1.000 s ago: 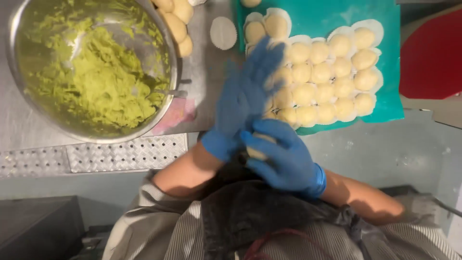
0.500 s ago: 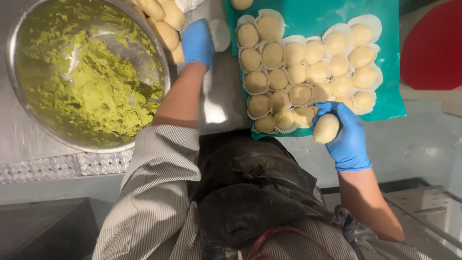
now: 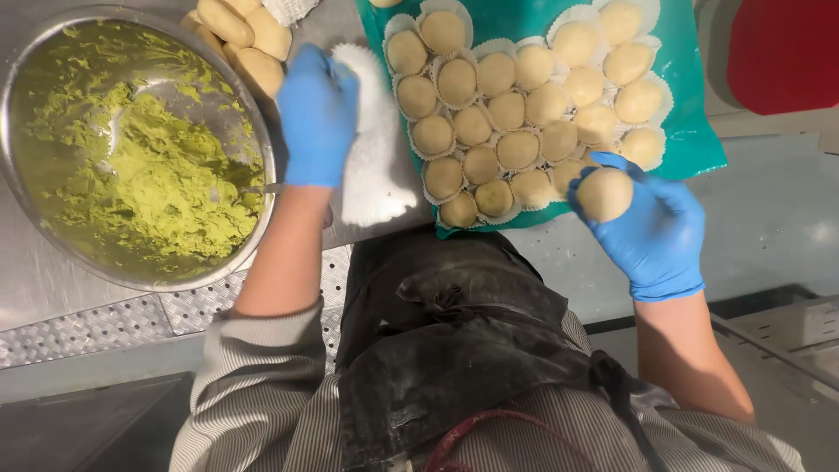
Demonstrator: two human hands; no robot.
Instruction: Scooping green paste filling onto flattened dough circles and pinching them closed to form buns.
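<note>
My right hand (image 3: pixel 655 232), in a blue glove, holds a round pale dough ball (image 3: pixel 604 194) at the near edge of a teal tray (image 3: pixel 690 140). The tray carries several rows of the same dough balls (image 3: pixel 516 109), each in a white paper cup. My left hand (image 3: pixel 316 114), also gloved, reaches forward and its fingertips pinch the top of a stack of white paper cups (image 3: pixel 376 157) standing between the tray and a steel bowl (image 3: pixel 253 122).
The steel bowl holds green paste (image 3: pixel 149 175) smeared up its sides. Bare dough pieces (image 3: pixel 240 31) lie behind the bowl. A perforated metal strip (image 3: pixel 96 328) runs along the counter edge. A red object (image 3: pixel 782 52) sits at the far right.
My left hand has come off the counter behind the bowl onto the paper cup stack, which now leans toward me. My right hand still holds the dough ball by the tray's near edge.
</note>
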